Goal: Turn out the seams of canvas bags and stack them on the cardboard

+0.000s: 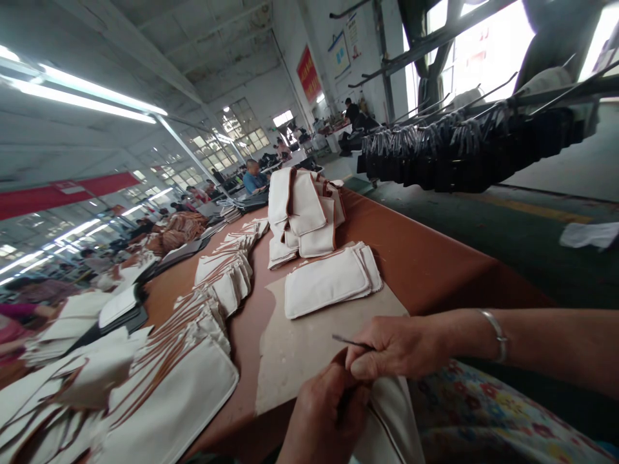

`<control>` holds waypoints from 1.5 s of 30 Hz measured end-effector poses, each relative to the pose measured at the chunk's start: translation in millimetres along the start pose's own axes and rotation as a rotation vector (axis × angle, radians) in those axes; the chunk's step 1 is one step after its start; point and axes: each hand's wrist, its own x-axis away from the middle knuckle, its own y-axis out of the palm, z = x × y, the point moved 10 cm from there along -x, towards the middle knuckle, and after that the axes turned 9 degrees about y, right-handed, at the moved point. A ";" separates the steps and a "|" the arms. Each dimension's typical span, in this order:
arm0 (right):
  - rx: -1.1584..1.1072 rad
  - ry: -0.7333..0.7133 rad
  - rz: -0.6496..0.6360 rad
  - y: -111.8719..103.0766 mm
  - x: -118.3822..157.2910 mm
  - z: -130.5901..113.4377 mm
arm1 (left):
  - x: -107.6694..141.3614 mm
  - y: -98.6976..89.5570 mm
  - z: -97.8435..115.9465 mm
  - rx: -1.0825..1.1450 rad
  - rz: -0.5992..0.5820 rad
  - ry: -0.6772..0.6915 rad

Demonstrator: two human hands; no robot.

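- Brown worktable [401, 241], flat cream fabric panels [325, 283] stacked near, probably for reach
- Left hand [324, 409] pinches brown-edged cream cloth [400, 415], seemingly steadying
- Right hand [399, 348] alongside grips slim dark tool [345, 341]

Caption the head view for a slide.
Left hand gripping a white workpiece, right hand holding a thin dark tool, beside a brown table bearing stacked white pieces.

Left of the hanging dark pieces [445, 161] is a person in blue [253, 180]; at these pieces' upper left, a red poster [308, 73]; lower right, a white cloth [589, 235].
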 end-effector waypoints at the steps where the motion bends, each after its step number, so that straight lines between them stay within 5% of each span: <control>1: 0.043 -0.018 -0.007 5.4 -1.7 -2.8 | 1.0 -1.3 -4.2 -0.003 0.003 -0.042; 6: -0.104 0.194 0.018 9.9 -2.2 24.8 | 20.7 -10.3 -26.9 0.162 0.060 -0.203; 10: -0.274 0.254 0.046 6.8 2.9 42.7 | 38.7 -40.5 -8.5 -0.100 0.328 -0.025; 12: -0.305 0.238 0.069 6.9 2.6 47.3 | 43.9 -40.4 12.9 -0.317 0.357 0.118; 17: -0.277 0.201 0.106 11.2 0.4 50.0 | 41.6 -15.5 41.8 -0.605 0.207 0.344; 26: -0.106 0.076 0.078 13.8 -0.2 35.6 | 32.0 4.8 40.9 -0.823 0.073 0.370; 32: -0.053 0.006 0.027 19.9 -0.6 25.5 | 24.5 14.6 40.5 -0.898 0.039 0.318; 45: 0.001 0.122 0.060 13.5 -0.2 43.5 | 32.2 21.2 79.6 -1.027 0.030 0.642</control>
